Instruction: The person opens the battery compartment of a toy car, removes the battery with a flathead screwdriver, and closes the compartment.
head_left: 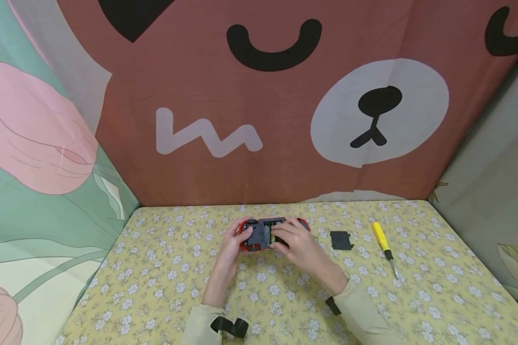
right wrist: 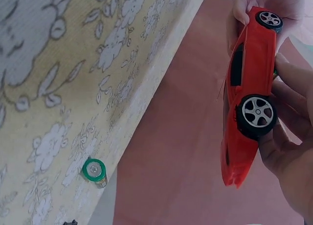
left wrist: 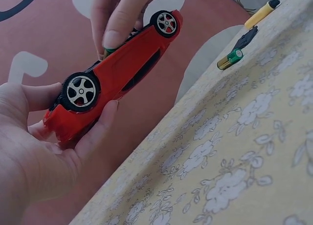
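A red toy car [left wrist: 128, 63] is held upside down above the table, its dark underside and open battery compartment [head_left: 266, 235] facing up in the head view. My left hand [head_left: 229, 248] grips one end of the car, thumb on the underside and fingers beneath the red body. Over the compartment, my right hand [head_left: 301, 245] pinches a green-and-gold battery [left wrist: 109, 51] between thumb and fingers. Those fingers cover most of the battery, so how far in it sits cannot be seen. Another green-and-gold battery [left wrist: 230, 59] lies on the table to the right of the car.
A black battery cover [head_left: 341, 240] lies on the flowered tablecloth [head_left: 155, 287] to the right. Beyond it is a screwdriver [head_left: 384, 247] with a yellow handle. A printed curtain [head_left: 207, 182] hangs along the table's far edge.
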`<state>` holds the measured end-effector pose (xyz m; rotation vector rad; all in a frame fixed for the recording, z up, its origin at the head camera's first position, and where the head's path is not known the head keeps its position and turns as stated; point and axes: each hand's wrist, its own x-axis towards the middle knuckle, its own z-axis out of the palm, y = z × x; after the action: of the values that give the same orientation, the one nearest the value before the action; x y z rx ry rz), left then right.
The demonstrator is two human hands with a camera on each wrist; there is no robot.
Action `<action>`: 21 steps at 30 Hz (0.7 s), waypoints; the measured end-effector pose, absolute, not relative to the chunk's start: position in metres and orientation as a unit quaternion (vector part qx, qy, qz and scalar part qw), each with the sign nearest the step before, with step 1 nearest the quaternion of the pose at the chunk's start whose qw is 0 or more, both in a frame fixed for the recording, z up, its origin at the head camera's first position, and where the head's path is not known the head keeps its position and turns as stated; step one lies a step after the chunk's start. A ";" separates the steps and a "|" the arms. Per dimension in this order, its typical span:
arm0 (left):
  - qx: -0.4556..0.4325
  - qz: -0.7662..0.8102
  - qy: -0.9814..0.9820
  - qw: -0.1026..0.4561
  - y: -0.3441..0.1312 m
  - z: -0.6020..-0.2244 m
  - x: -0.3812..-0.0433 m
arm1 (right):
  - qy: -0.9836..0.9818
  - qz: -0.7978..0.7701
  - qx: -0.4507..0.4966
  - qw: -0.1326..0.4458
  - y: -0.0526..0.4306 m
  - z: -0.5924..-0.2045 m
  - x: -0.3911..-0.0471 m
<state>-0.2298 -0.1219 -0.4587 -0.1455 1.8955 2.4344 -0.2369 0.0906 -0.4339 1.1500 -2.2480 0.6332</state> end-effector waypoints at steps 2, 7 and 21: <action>-0.049 0.786 0.615 0.027 -0.122 -0.459 -0.230 | -0.830 0.231 0.428 0.273 0.090 -0.434 -0.237; -0.053 0.788 0.612 0.031 -0.121 -0.459 -0.230 | -0.817 0.257 0.429 0.288 0.090 -0.434 -0.237; -0.052 0.785 0.616 0.041 -0.118 -0.460 -0.231 | -0.796 0.388 0.401 0.234 0.091 -0.428 -0.233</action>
<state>-0.2305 -0.1176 -0.4604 -0.1603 1.8855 2.4038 -0.2335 0.0909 -0.4277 1.1012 -2.1868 1.0640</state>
